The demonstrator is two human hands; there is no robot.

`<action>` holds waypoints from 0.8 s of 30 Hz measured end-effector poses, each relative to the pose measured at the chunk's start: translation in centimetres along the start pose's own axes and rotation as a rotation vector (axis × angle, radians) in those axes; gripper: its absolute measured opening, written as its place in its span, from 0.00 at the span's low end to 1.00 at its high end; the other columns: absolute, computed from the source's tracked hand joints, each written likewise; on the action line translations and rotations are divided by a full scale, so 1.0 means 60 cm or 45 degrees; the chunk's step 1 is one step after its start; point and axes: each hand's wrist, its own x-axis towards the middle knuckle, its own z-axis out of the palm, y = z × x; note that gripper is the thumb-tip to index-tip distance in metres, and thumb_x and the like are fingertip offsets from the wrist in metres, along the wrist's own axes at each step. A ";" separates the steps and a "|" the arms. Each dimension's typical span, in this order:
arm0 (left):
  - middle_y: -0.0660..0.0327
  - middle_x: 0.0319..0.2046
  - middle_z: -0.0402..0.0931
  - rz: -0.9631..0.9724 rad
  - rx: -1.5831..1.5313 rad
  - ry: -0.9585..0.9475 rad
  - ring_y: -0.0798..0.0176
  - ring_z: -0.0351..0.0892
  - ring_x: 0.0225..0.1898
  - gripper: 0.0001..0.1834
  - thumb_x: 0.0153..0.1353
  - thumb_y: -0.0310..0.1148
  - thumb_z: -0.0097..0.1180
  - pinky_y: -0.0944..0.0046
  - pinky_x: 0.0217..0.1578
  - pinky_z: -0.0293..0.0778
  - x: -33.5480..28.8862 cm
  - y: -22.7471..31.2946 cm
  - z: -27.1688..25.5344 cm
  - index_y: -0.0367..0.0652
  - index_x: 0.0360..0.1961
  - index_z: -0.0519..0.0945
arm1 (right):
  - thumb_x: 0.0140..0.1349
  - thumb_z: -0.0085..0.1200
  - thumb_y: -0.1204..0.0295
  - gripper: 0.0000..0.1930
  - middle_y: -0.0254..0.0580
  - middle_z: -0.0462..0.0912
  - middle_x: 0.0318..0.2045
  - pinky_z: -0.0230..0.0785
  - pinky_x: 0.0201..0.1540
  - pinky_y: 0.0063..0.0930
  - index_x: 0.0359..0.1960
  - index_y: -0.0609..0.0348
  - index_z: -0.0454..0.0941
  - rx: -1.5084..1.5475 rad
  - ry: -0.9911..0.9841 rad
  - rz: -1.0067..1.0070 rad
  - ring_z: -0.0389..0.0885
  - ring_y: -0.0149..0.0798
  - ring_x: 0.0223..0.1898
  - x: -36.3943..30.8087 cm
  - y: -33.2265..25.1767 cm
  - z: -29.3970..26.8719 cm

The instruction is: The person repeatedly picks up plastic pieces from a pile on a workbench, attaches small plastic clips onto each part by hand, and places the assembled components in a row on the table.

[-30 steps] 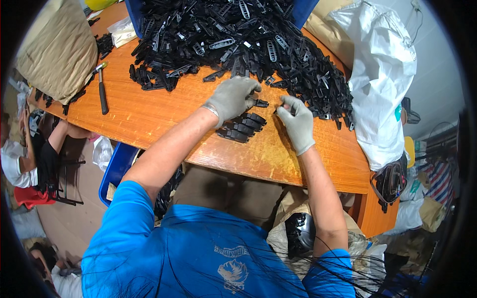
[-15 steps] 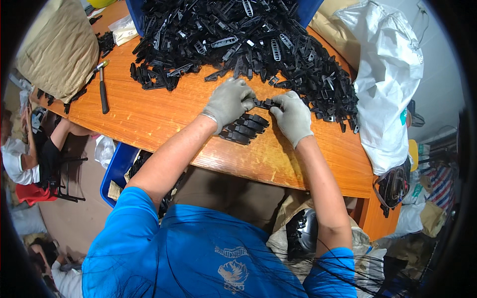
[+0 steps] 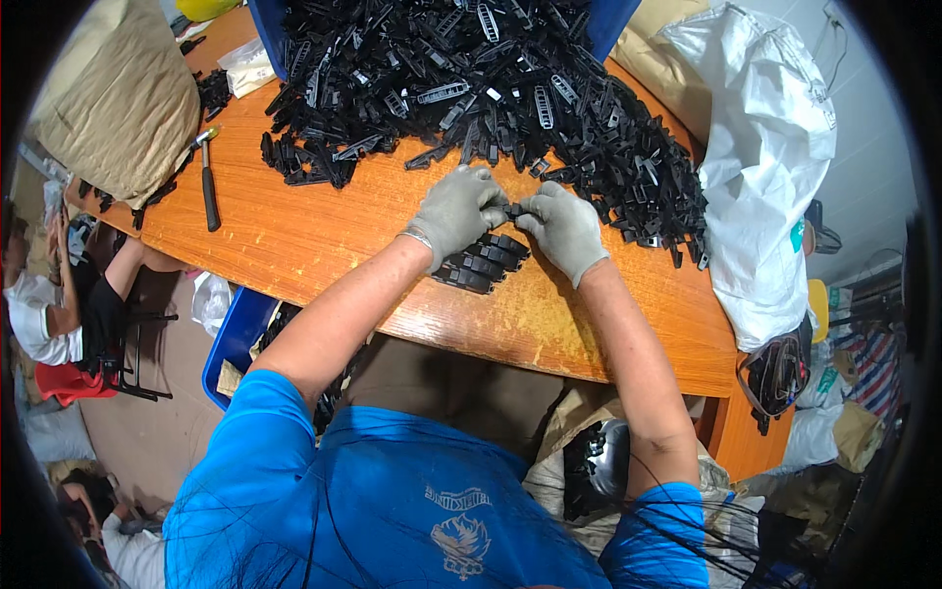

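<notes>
Both my hands wear grey gloves and meet over the wooden table. My left hand [image 3: 456,211] and my right hand [image 3: 563,228] are closed on one small black plastic part [image 3: 512,210], gripping it from either side; the fingers cover most of it. Just below, near my left wrist, several curved black plastic parts [image 3: 483,263] lie side by side in a neat stack. Beyond my fingers spreads a big heap of loose black plastic parts [image 3: 442,93], spilling from a blue bin [image 3: 610,27] onto the tabletop.
A hammer [image 3: 210,187] lies on the table [image 3: 324,231] at left, beside a large brown paper sack [image 3: 118,108]. A white woven sack [image 3: 760,177] stands at the right edge. Below the table's front edge is a blue crate [image 3: 231,339]. Another person [image 3: 44,304] sits at far left.
My hands have drawn closer together, the right one shifting left. The black part between them now shows less. The neat stack stays in place.
</notes>
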 end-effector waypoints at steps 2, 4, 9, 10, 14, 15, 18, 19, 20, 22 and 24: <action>0.55 0.47 0.85 0.039 -0.004 -0.019 0.47 0.81 0.54 0.10 0.67 0.36 0.68 0.50 0.58 0.77 -0.008 0.000 -0.006 0.46 0.46 0.91 | 0.66 0.69 0.59 0.10 0.42 0.86 0.41 0.81 0.47 0.48 0.41 0.48 0.93 -0.038 -0.036 0.021 0.88 0.52 0.44 -0.014 0.001 -0.006; 0.55 0.48 0.85 0.074 -0.011 -0.046 0.48 0.82 0.55 0.11 0.69 0.37 0.67 0.50 0.59 0.77 -0.021 -0.011 -0.014 0.48 0.47 0.92 | 0.67 0.68 0.58 0.11 0.42 0.87 0.42 0.81 0.49 0.48 0.43 0.48 0.93 0.183 -0.093 -0.011 0.88 0.52 0.46 -0.033 0.012 -0.012; 0.53 0.53 0.87 -0.019 -0.462 -0.089 0.47 0.82 0.60 0.14 0.76 0.36 0.59 0.51 0.65 0.75 -0.039 -0.021 -0.021 0.44 0.55 0.90 | 0.68 0.67 0.62 0.10 0.44 0.87 0.45 0.82 0.51 0.48 0.45 0.50 0.92 0.066 0.140 0.050 0.88 0.54 0.47 -0.012 0.027 -0.033; 0.53 0.53 0.87 -0.099 -0.516 -0.049 0.47 0.83 0.60 0.15 0.76 0.36 0.59 0.51 0.66 0.75 -0.039 -0.016 -0.022 0.43 0.56 0.89 | 0.68 0.66 0.64 0.10 0.44 0.86 0.49 0.82 0.50 0.49 0.47 0.50 0.91 -0.018 0.204 0.057 0.89 0.54 0.47 0.001 0.027 -0.034; 0.54 0.50 0.90 -0.095 -0.419 0.038 0.52 0.87 0.56 0.13 0.74 0.32 0.60 0.54 0.59 0.80 -0.036 -0.011 -0.009 0.41 0.53 0.90 | 0.71 0.59 0.71 0.09 0.48 0.85 0.49 0.84 0.46 0.50 0.48 0.51 0.89 -0.356 0.154 0.066 0.91 0.56 0.43 0.052 0.040 -0.020; 0.54 0.50 0.90 -0.043 -0.313 0.056 0.51 0.87 0.55 0.12 0.74 0.31 0.60 0.54 0.59 0.81 -0.038 -0.009 -0.009 0.41 0.53 0.90 | 0.71 0.57 0.73 0.09 0.50 0.84 0.49 0.85 0.44 0.50 0.48 0.52 0.88 -0.492 0.105 0.046 0.91 0.57 0.42 0.059 0.043 -0.015; 0.55 0.50 0.89 -0.004 -0.215 0.087 0.50 0.88 0.54 0.11 0.73 0.30 0.62 0.53 0.58 0.82 -0.039 -0.004 -0.005 0.43 0.52 0.90 | 0.72 0.53 0.75 0.09 0.51 0.84 0.49 0.86 0.43 0.51 0.46 0.55 0.86 -0.617 0.021 0.098 0.91 0.57 0.40 0.069 0.048 -0.012; 0.55 0.50 0.89 -0.032 -0.252 0.056 0.49 0.86 0.56 0.12 0.73 0.32 0.62 0.52 0.60 0.79 -0.039 -0.005 -0.005 0.44 0.53 0.90 | 0.71 0.58 0.73 0.06 0.51 0.84 0.49 0.85 0.44 0.51 0.45 0.57 0.86 -0.599 0.019 0.092 0.91 0.56 0.42 0.070 0.044 -0.014; 0.54 0.50 0.88 -0.057 -0.291 0.025 0.47 0.84 0.57 0.13 0.73 0.34 0.61 0.51 0.63 0.77 -0.040 -0.007 -0.005 0.46 0.54 0.89 | 0.71 0.58 0.73 0.06 0.51 0.84 0.49 0.85 0.44 0.51 0.45 0.57 0.86 -0.596 0.017 0.089 0.91 0.56 0.42 0.066 0.040 -0.015; 0.53 0.52 0.88 -0.121 -0.374 0.026 0.51 0.85 0.58 0.14 0.72 0.30 0.62 0.53 0.61 0.80 -0.041 -0.003 -0.013 0.42 0.56 0.88 | 0.67 0.65 0.71 0.07 0.52 0.85 0.48 0.85 0.46 0.50 0.43 0.59 0.86 -0.308 0.129 0.083 0.91 0.56 0.43 0.053 0.024 -0.023; 0.52 0.54 0.87 -0.178 -0.461 0.026 0.54 0.87 0.58 0.16 0.72 0.26 0.62 0.55 0.59 0.82 -0.037 0.006 -0.014 0.39 0.59 0.86 | 0.65 0.68 0.70 0.09 0.52 0.86 0.46 0.84 0.47 0.48 0.44 0.60 0.86 -0.092 0.339 0.095 0.91 0.55 0.43 0.049 0.019 -0.013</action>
